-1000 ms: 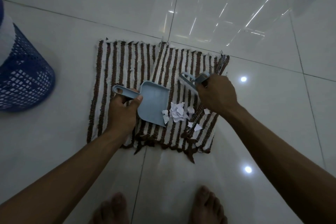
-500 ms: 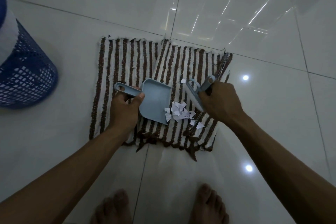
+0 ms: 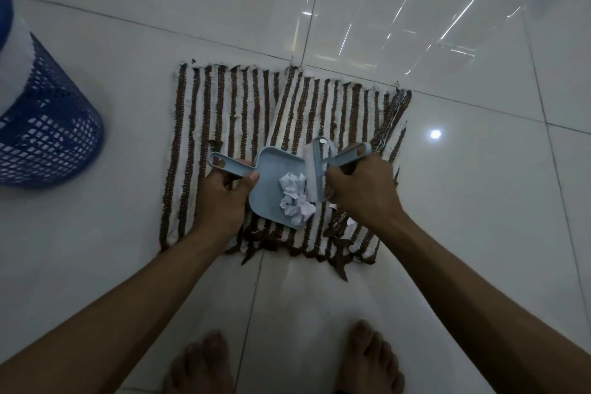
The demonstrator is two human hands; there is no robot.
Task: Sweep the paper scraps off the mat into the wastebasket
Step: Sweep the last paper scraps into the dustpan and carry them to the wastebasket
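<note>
A brown-and-white striped mat lies on the tiled floor. My left hand grips the handle of a pale blue dustpan resting on the mat. White paper scraps are piled in the pan's mouth. My right hand holds a pale blue hand brush, its head pressed against the scraps at the pan's right edge. A few small scraps still lie on the mat under my right wrist. The blue mesh wastebasket stands on the floor at the far left.
Glossy white floor tiles surround the mat and reflect ceiling lights. My two bare feet stand just below the mat's frayed near edge. A white liner hangs over the wastebasket's rim.
The brush has swept left across the mat, pushing the pile of scraps from the mat into the dustpan's mouth. The left hand and dustpan have stayed nearly still.
</note>
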